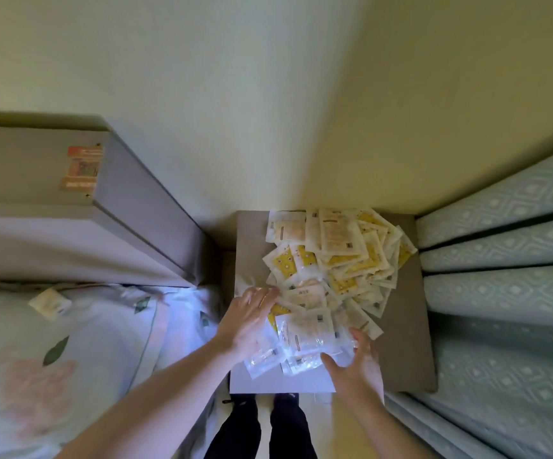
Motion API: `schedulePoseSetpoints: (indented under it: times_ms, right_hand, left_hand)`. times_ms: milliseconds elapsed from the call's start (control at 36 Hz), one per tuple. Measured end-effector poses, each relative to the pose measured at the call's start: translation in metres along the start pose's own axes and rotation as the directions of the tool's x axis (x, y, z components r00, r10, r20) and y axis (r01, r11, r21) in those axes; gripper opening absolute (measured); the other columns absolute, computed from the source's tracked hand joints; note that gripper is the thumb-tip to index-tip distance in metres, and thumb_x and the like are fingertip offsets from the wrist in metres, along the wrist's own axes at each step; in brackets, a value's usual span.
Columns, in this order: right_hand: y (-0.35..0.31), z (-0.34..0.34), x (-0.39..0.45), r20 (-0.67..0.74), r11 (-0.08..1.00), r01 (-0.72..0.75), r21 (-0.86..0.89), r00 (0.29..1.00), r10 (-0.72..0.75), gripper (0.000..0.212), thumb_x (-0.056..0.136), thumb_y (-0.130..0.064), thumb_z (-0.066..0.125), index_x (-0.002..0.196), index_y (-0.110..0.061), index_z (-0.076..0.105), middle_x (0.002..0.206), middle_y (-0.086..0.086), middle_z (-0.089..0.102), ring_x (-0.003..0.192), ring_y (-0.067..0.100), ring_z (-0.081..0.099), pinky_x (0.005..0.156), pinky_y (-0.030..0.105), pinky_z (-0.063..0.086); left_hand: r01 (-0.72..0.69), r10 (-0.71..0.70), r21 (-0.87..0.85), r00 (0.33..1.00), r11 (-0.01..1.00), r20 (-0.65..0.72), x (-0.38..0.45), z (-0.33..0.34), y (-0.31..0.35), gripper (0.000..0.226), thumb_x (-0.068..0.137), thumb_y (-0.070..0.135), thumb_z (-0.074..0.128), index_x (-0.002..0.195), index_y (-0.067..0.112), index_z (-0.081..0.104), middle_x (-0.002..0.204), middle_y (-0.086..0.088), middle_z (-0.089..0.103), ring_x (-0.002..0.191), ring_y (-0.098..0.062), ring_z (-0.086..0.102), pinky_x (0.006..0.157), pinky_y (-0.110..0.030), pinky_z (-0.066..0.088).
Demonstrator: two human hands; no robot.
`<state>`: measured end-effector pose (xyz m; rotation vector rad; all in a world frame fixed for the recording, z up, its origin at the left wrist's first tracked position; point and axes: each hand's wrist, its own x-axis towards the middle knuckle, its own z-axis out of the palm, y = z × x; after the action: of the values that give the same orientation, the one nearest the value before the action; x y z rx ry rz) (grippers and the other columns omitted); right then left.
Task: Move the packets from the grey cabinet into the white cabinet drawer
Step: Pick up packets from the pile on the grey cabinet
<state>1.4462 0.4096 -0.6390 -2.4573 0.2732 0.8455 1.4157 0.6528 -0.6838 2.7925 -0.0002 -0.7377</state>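
Legs (pixel 262 429) in dark trousers are standing just below the cabinet (pixel 401 326), and both forearms are reaching over them toward the heap. Going from the left: a bed (pixel 53 342) with a flowered cover is lying beside the person, one stray sachet (pixel 50 303) resting on it, with a grey headboard (pixel 119 207) behind. The left hand (pixel 247 323) is lying flat with fingers spread, pressing on the near-left edge of the packets (pixel 331 270). These are sitting in a loose, overlapping pile on the grey cabinet top, the nearest ones clear and glossy. The right hand (pixel 356 361) is curving in from the near-right, fingers open and cupped against the pile's edge, gripping nothing firmly yet. To my eye, both hands are gathering a bundle. It would go best by sweeping inward from both sides and squeezing the slippery stack before lifting, taking a modest batch. Curtains (pixel 500 293) are hanging at the right. No white drawer is showing.
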Motion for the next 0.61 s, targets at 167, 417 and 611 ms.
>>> schedulePoseSetpoints:
  times_ms: [167, 417, 611]
  right_hand:
    - [-0.005, 0.019, 0.017, -0.022, 0.999, 0.003, -0.038, 1.000, -0.004, 0.090, 0.073, -0.039, 0.086, 0.146, -0.021, 0.036, 0.146, 0.007, 0.041, 0.128, 0.030, 0.049, 0.102, 0.046, 0.047]
    - [-0.008, 0.043, 0.040, -0.074, 0.995, -0.077, -0.064, 0.995, 0.072, 0.097, 0.064, -0.058, 0.086, 0.141, -0.018, 0.041, 0.142, 0.012, 0.050, 0.133, 0.039, 0.042, 0.113, 0.051, 0.034]
    - [-0.014, 0.040, 0.037, -0.063, 0.998, -0.042, -0.047, 0.997, 0.039, 0.057, 0.081, -0.045, 0.079, 0.127, -0.020, 0.057, 0.115, -0.001, 0.066, 0.108, 0.024, 0.054, 0.084, 0.039, 0.052]
  left_hand:
    - [0.041, -0.047, 0.103, 0.998, 0.994, 0.048, 0.010, 0.005, -0.002, 0.104, 0.057, 0.059, 0.088, 0.140, 0.018, 0.040, 0.133, 0.002, 0.044, 0.117, -0.021, 0.041, 0.101, -0.035, 0.042]
    - [0.193, -0.190, -0.045, 0.980, 0.980, 0.059, 0.001, 0.010, -0.001, 0.071, 0.068, 0.051, 0.083, 0.123, 0.021, 0.050, 0.122, 0.004, 0.055, 0.113, -0.019, 0.052, 0.094, -0.032, 0.040]
    - [0.323, -0.306, -0.298, 0.946, 0.898, 0.105, -0.024, 0.013, -0.004, 0.055, 0.081, 0.049, 0.077, 0.130, 0.030, 0.059, 0.124, 0.006, 0.067, 0.115, -0.022, 0.059, 0.093, -0.028, 0.043]
